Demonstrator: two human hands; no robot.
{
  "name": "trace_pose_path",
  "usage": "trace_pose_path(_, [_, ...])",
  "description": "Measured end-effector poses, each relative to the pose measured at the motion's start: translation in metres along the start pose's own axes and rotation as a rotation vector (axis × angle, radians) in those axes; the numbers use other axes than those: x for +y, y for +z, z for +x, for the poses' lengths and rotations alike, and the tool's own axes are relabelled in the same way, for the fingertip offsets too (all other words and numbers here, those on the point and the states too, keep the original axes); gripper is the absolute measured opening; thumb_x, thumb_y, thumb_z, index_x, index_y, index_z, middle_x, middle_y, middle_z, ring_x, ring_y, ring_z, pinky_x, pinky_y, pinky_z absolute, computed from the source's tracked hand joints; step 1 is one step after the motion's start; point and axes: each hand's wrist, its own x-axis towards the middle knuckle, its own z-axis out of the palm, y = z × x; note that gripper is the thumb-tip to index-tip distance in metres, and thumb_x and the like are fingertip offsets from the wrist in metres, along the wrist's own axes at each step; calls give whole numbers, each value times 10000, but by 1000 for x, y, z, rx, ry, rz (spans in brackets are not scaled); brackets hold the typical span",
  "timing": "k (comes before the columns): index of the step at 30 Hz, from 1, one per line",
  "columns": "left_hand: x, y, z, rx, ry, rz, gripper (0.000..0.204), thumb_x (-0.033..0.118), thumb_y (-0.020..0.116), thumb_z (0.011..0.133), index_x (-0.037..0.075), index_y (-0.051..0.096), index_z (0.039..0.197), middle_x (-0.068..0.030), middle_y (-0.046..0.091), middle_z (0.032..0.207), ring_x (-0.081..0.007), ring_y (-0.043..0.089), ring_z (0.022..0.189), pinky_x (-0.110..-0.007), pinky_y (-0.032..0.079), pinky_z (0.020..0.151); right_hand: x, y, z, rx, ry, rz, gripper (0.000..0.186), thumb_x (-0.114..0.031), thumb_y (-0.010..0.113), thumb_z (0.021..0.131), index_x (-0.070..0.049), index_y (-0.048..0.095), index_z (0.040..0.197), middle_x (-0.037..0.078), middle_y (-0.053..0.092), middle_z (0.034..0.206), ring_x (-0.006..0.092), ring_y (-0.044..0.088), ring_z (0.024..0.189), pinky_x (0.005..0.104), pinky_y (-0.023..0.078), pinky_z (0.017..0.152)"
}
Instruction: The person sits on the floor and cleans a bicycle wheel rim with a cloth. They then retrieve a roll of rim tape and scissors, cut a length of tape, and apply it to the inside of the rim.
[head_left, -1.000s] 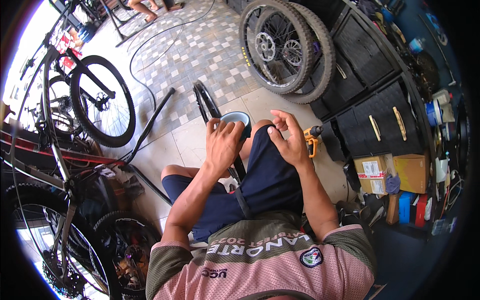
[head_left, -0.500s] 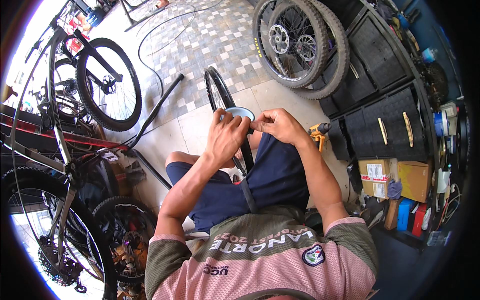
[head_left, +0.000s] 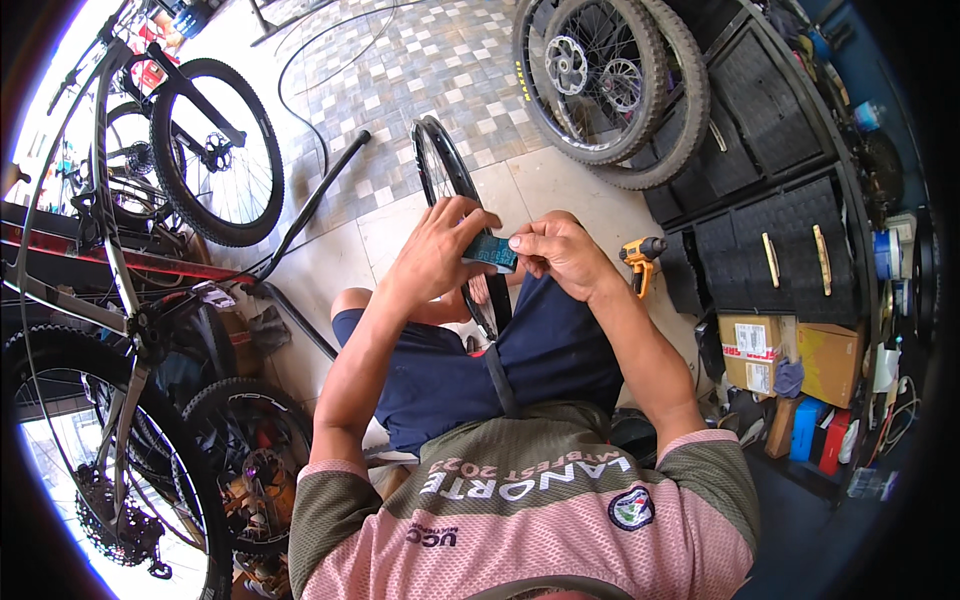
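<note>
Tiled workshop floor, bikes left. We grip a blue tape roll [head_left: 490, 252] between left hand [head_left: 437, 250] and right hand [head_left: 560, 250], both pinched shut on it, directly above the bare wheel rim [head_left: 447, 190], whose long axis runs away from us.

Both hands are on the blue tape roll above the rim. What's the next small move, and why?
Probably lower the tape roll onto the bicycle rim and press its free end down. The left hand and right hand pinch the roll between them just above the rim, which stands upright between the knees; I see no tape on the rim.
</note>
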Motion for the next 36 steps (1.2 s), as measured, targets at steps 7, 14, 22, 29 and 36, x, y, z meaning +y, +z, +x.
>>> trace_pose_path(7, [53, 4, -27, 387, -80, 106, 572, 207, 992, 657, 103, 685, 1129, -100, 610, 1187, -321, 555, 1183, -458, 448, 982, 11, 21, -14, 134, -28, 113, 217, -265, 719, 1028, -52, 743, 994, -31, 664, 818, 55, 580, 695, 227, 458, 661])
trace_pose_path(14, [49, 30, -32, 461, 82, 252, 411, 121, 911, 751, 107, 705, 1106, -52, 667, 1051, -280, 655, 1002, -421, 502, 868, 15, 26, -15, 176, -71, 160, 181, -214, 671, 1057, -41, 716, 1028, 16, 678, 863, 86, 581, 763, 251, 460, 718])
trace_pose_path(22, [44, 25, -28, 469, 164, 315, 391, 55, 886, 688, 91, 741, 1050, -55, 657, 1013, -290, 661, 934, -423, 519, 820, 17, 29, -13, 198, -108, 178, 165, -221, 713, 1030, -61, 738, 997, -26, 679, 863, 41, 597, 749, 214, 494, 666])
trace_pose_path(29, [47, 35, -33, 664, 94, -414, 168, -113, 711, 756, 5, 694, 874, -99, 631, 887, -233, 619, 814, -344, 502, 741, 20, 27, -8, 231, -143, 111, 182, -213, 712, 1024, -34, 740, 1004, -15, 682, 855, 55, 601, 757, 219, 487, 732])
trace_pose_path(36, [4, -12, -61, 803, -498, -396, 116, 129, 676, 1054, 21, 716, 1052, -69, 723, 903, -107, 639, 823, -275, 493, 722, 1, 20, -16, 97, -197, -114, 198, -201, 702, 1018, -8, 740, 1003, 2, 691, 855, 49, 605, 767, 228, 489, 720])
